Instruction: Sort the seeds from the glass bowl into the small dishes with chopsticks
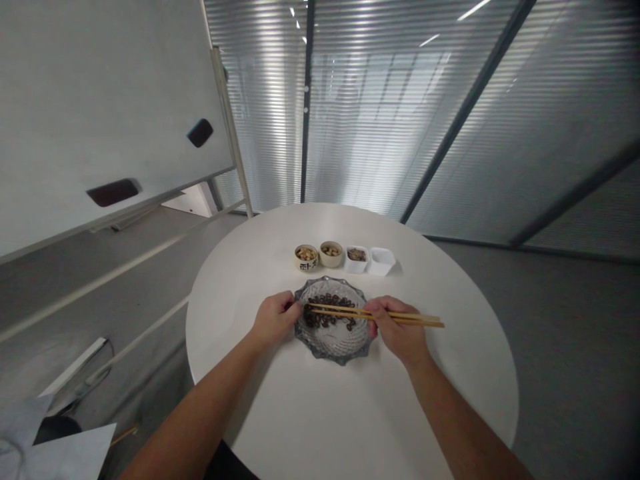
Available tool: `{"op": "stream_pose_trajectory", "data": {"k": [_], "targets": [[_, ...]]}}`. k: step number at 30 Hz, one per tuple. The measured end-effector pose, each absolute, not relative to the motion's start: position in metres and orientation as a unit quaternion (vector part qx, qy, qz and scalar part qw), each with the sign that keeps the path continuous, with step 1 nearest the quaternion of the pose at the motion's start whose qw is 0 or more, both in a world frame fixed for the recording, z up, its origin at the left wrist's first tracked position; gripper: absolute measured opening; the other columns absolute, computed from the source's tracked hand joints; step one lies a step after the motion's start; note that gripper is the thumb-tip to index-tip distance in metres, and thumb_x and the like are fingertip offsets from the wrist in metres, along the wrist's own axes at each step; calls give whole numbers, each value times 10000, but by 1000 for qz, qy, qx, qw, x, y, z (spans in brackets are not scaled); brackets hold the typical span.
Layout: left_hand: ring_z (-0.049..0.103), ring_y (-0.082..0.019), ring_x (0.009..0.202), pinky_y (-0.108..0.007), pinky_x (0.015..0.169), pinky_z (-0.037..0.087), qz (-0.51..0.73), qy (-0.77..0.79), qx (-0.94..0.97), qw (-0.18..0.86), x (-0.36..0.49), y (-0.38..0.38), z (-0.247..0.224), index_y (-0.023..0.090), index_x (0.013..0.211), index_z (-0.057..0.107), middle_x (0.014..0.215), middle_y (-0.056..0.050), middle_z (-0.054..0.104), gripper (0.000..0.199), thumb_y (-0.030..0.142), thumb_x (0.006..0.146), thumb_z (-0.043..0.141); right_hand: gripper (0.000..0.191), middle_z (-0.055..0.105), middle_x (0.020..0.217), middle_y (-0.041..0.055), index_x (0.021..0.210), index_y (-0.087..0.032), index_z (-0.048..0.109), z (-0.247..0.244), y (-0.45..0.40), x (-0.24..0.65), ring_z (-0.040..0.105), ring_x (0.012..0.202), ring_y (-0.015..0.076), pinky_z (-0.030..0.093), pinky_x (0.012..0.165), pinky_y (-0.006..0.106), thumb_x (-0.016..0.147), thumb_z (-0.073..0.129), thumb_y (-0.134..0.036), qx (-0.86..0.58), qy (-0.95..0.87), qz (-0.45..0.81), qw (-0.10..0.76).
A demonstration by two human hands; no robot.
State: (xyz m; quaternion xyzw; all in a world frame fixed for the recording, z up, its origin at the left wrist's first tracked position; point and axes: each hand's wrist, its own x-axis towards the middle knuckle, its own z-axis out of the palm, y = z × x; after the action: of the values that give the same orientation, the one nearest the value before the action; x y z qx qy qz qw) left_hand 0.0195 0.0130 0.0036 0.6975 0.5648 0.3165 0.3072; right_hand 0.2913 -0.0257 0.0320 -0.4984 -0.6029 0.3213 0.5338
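Observation:
A clear glass bowl [334, 345] with a scalloped rim stands on the round white table [320, 413]. Small dark brown pieces [327, 310], like beans or seeds, lie in it, mostly toward its far and left side. My left hand [277, 315] is closed on the bowl's left rim. In my right hand [399, 325], at the bowl's right edge, is a pair of wooden chopsticks [415, 319]. Their tips reach across the bowl to the dark pieces at its left. Whether a piece is pinched between the tips is too small to tell.
Behind the bowl, a row holds two cream cups [306, 265] [331, 263] of light brown pieces, a white dish [356, 267] with small mixed pieces, and a white dish [382, 263] with nothing visible inside. A whiteboard [115, 100] stands left; glass partitions [360, 120] rise beyond the table.

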Motion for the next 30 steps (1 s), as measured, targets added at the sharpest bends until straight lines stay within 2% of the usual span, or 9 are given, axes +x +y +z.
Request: {"op": "stream_pose_trajectory", "data": {"k": [7,19,25,30], "targets": [[424,-119,613,-249,572,266,317,568,693,311,20,13,3,194,648,473,598,42,427,289,386,863,498,442,617,460,5,641,-202,681,35,-26,291,560,418,138,472,449,245,940,625,-522,-504,-623,298,519],[423,-120,614,-253,578,267,312,569,695,310,21,12,7,197,646,469,598,42,428,280,386,852,487,441,653,504,12,648,-200,706,31,-26,290,616,482,159,510,524,266,974,588,-472,-510,-636,259,518],[416,-119,610,-255,573,262,311,572,694,307,21,12,6,198,638,462,591,43,426,287,389,849,493,412,630,474,1,674,-195,709,29,-25,288,582,435,142,495,477,249,961,616,-475,-512,-604,275,545],[421,-120,613,-257,580,267,310,572,695,307,20,12,7,197,641,468,594,43,433,290,391,854,498,350,638,471,1,693,-196,692,34,-25,291,573,403,137,490,427,239,881,723,-489,-508,-582,306,556]]}}
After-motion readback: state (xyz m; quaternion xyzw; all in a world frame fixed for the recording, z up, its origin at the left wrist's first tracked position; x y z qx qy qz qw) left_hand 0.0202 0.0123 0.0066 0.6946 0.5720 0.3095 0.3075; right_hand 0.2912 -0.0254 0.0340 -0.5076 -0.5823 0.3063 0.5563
